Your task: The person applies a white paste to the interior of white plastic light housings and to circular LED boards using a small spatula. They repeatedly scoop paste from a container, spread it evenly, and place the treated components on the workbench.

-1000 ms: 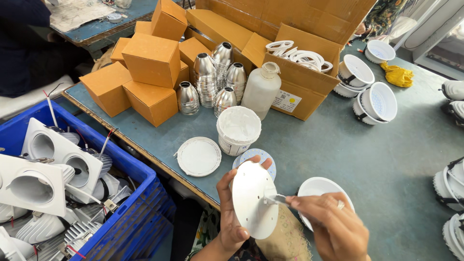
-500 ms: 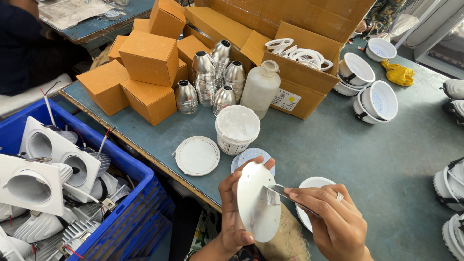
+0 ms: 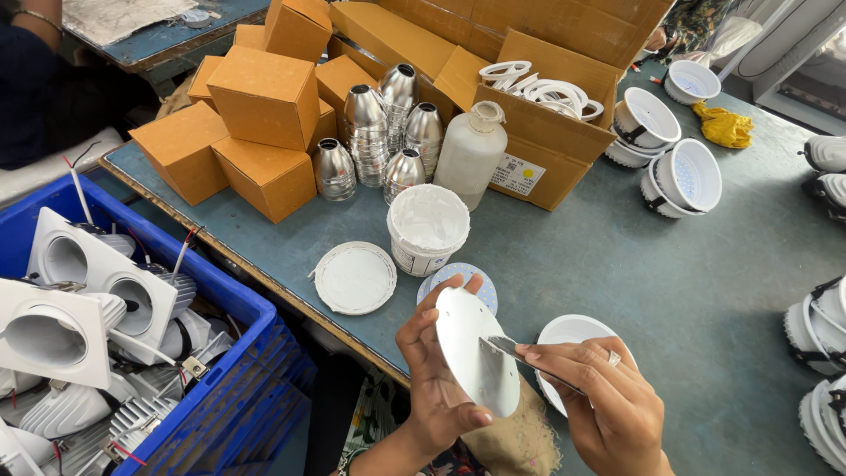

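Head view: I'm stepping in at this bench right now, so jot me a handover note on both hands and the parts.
Left hand: grips the round white disc on edge.
Right hand: holds a thin metal blade, its tip on the disc face.
White paste tub stands open, its lid beside it.
Done: tub opened.
Left: cannot tell how much of the disc is coated.

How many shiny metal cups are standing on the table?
5: one front left, one front right, and three stacked piles behind at left, middle and right. More may be hidden.
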